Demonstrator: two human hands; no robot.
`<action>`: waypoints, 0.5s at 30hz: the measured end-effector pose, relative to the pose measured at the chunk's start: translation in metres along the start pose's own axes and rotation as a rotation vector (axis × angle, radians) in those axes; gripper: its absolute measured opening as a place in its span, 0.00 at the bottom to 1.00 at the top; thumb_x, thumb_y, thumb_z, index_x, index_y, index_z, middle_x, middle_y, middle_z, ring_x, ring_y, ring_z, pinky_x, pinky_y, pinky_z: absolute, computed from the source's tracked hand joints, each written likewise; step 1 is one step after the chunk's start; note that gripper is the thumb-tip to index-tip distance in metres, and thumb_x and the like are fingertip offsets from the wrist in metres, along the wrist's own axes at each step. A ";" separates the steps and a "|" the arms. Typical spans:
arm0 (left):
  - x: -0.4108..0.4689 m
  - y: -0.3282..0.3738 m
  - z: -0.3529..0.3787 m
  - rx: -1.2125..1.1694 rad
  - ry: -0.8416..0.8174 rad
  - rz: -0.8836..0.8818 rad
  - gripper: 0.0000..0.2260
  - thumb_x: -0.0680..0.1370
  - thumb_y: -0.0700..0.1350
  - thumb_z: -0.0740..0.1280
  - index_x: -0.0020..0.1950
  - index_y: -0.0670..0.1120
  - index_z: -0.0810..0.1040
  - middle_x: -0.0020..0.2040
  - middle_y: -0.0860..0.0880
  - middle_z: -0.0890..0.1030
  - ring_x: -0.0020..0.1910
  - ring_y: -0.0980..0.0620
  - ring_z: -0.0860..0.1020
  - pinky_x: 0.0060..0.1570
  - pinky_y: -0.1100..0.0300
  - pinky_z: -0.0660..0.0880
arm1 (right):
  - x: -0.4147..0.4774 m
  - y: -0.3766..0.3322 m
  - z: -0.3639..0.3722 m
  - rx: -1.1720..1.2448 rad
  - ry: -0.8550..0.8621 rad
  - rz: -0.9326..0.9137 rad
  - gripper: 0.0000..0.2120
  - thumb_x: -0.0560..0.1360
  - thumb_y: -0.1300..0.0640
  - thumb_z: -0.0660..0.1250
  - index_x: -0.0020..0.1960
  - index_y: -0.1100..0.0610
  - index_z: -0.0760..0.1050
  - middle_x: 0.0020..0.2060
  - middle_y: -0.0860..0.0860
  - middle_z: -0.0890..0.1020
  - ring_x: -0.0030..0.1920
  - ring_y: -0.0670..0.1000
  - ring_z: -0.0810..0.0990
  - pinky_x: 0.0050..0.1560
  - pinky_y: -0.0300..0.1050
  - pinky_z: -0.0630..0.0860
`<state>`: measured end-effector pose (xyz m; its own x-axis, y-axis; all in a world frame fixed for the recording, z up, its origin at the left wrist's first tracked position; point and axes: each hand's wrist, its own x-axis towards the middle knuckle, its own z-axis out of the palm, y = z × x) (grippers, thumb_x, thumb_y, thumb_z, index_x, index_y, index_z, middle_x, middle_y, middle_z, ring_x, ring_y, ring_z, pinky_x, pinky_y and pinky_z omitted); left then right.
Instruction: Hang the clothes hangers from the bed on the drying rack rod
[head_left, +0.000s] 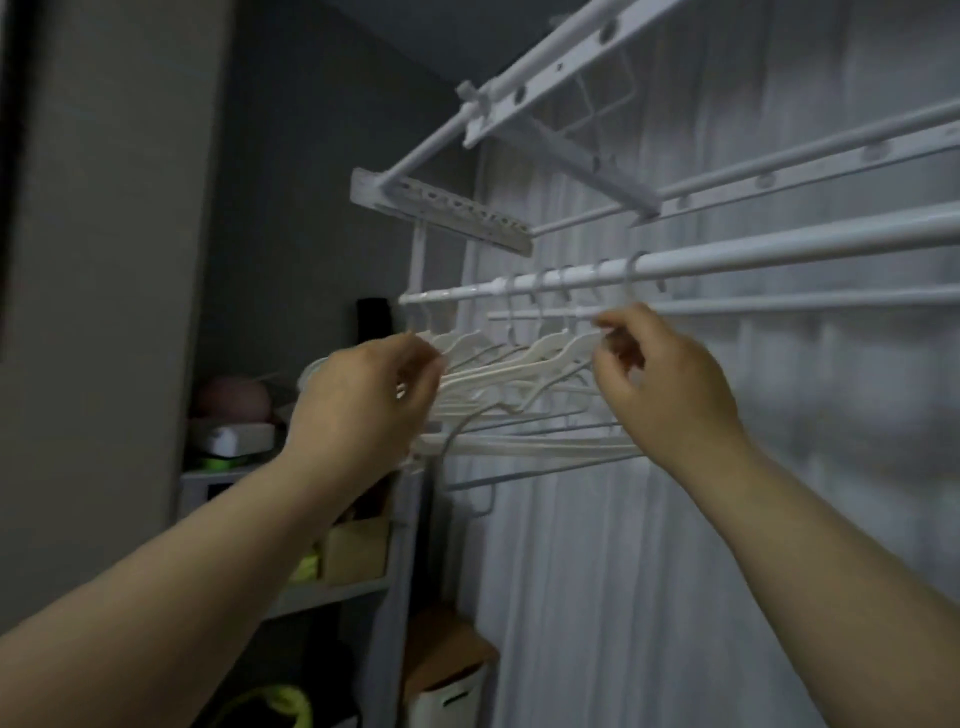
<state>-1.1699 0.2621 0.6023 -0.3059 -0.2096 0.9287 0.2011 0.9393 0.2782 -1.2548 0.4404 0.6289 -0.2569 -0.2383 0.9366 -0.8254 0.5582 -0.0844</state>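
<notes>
1. The white hangers (511, 371) hang in a tight bunch on the drying rack rod (779, 254). Their hooks sit over the rod side by side, near its left end.
2. The left hand (371, 400) is at the left side of the bunch. Its grip is closed, with the fingers curled around the left ends of the hangers.
3. The right hand (670, 384) is at the right side of the bunch, just under the rod. Its grip is closed too: the thumb and fingers pinch the rightmost hanger near its neck, and the hook of this hanger lies over the rod.
4. Both forearms reach up from the lower corners of the view, and the bunch is between the two hands.
5. The rod is white and runs almost level to the right edge. It belongs to a white drying rack (519, 98), which has thinner bars behind the rod and a frame above it.
6. A white curtain (779, 493) hangs behind the rack and fills the right side.
7. A shelf unit (400, 545) stands left of the curtain, against a grey wall (291, 208). A cardboard box (358, 551) stands on one shelf. A pink thing (234, 397) lies higher up, too blurred to name.
8. Under the hangers, near the floor, stands a white bin (447, 696) with a brown lid.
</notes>
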 end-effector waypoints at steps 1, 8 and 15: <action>-0.011 -0.012 -0.012 0.014 0.014 -0.034 0.13 0.76 0.51 0.62 0.50 0.44 0.81 0.43 0.46 0.83 0.41 0.46 0.79 0.38 0.60 0.69 | -0.011 -0.008 0.013 0.084 -0.085 0.014 0.09 0.74 0.62 0.64 0.53 0.59 0.78 0.38 0.52 0.79 0.43 0.57 0.80 0.44 0.47 0.72; -0.125 -0.113 -0.132 0.084 -0.056 -0.412 0.06 0.75 0.40 0.66 0.49 0.44 0.81 0.34 0.51 0.80 0.39 0.53 0.81 0.38 0.68 0.71 | -0.086 -0.092 0.061 0.516 -0.404 0.026 0.09 0.71 0.52 0.66 0.36 0.38 0.72 0.25 0.37 0.78 0.38 0.45 0.80 0.37 0.33 0.73; -0.279 -0.142 -0.341 0.361 -0.112 -0.735 0.19 0.66 0.47 0.64 0.29 0.74 0.73 0.22 0.68 0.74 0.34 0.67 0.76 0.36 0.77 0.68 | -0.167 -0.255 0.113 0.648 -0.804 0.084 0.16 0.74 0.60 0.66 0.32 0.45 0.68 0.29 0.46 0.77 0.34 0.50 0.76 0.40 0.47 0.75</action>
<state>-0.7960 0.0949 0.3869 -0.3380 -0.7940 0.5053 -0.3920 0.6068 0.6914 -1.0577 0.2484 0.4553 -0.3893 -0.8115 0.4359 -0.8406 0.1195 -0.5283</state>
